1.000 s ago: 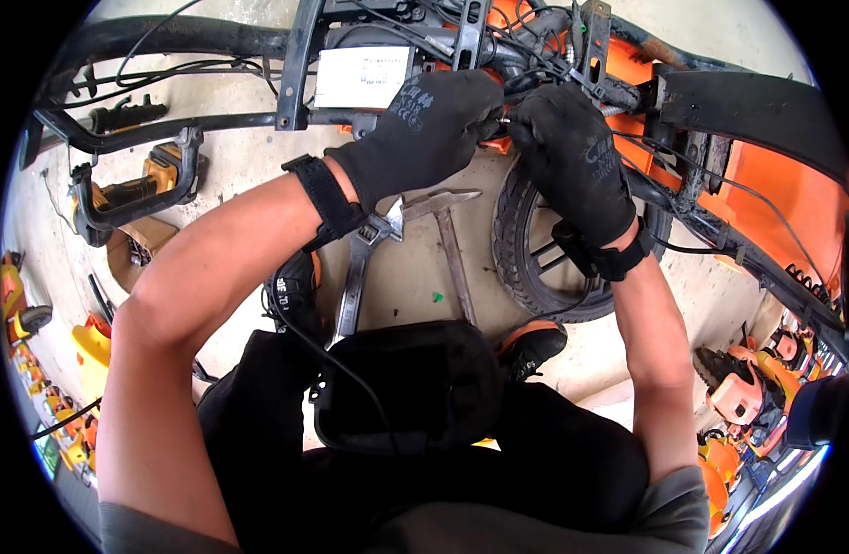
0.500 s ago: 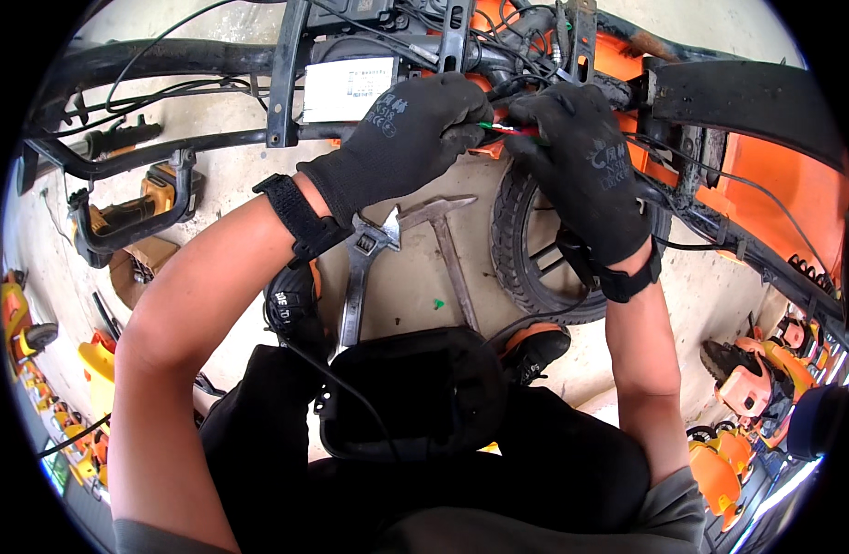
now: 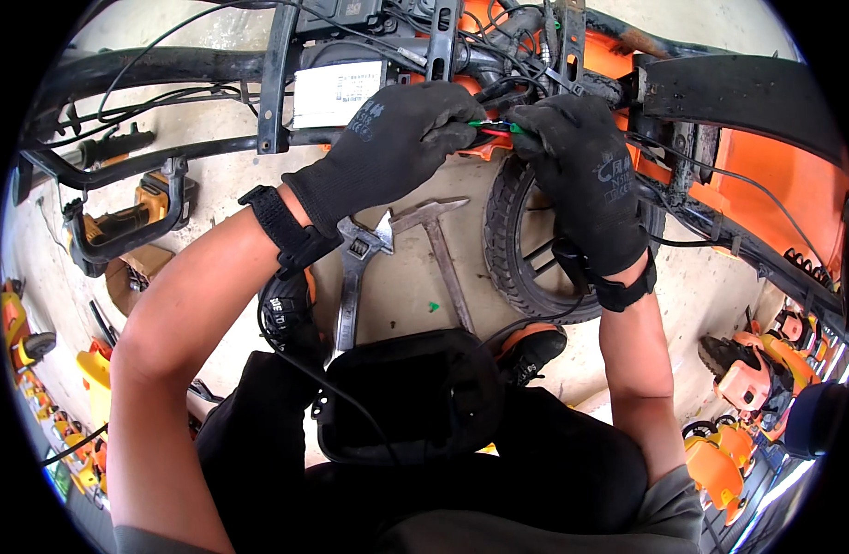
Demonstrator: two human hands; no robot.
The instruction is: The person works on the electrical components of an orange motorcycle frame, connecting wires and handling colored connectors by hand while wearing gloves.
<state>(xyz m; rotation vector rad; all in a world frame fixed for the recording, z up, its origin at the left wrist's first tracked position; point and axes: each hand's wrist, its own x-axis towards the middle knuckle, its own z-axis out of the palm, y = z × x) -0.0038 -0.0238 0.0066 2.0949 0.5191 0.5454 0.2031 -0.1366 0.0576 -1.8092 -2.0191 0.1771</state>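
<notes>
1. the thin red and green wires (image 3: 495, 134) are near 1 o'clock from the middle of the view. they are up in the air between the two hands.
2. the left hand (image 3: 401, 134) wears a black glove and is near 12 o'clock. its fingers are pinched together on the left end of the wires.
3. the right hand (image 3: 581, 152) wears a black glove too and is near 2 o'clock. its fingers are curled tight on the other end of the wires. the very tips are hard to see.
4. a black frame (image 3: 166, 66) runs across the top, from 10 o'clock to 2 o'clock. a white label (image 3: 337, 95) shows at 11 o'clock, just beside the left hand.
5. a big orange panel (image 3: 761, 189) is between 2 and 3 o'clock.
6. a wheel (image 3: 503, 231) with a black tyre is near 3 o'clock. the right arm hides some of it.
7. on the floor (image 3: 401, 277), a silver wrench (image 3: 351, 300) lies at 9 o'clock. a hammer (image 3: 448, 268) lies on its 3 o'clock side. a tiny green bit (image 3: 434, 307) is between their handles.
8. a yellow and black tool (image 3: 154, 191) is near 10 o'clock, behind a black bar.
9. a black pouch (image 3: 424, 346) is at 6 o'clock, between the person's legs.
</notes>
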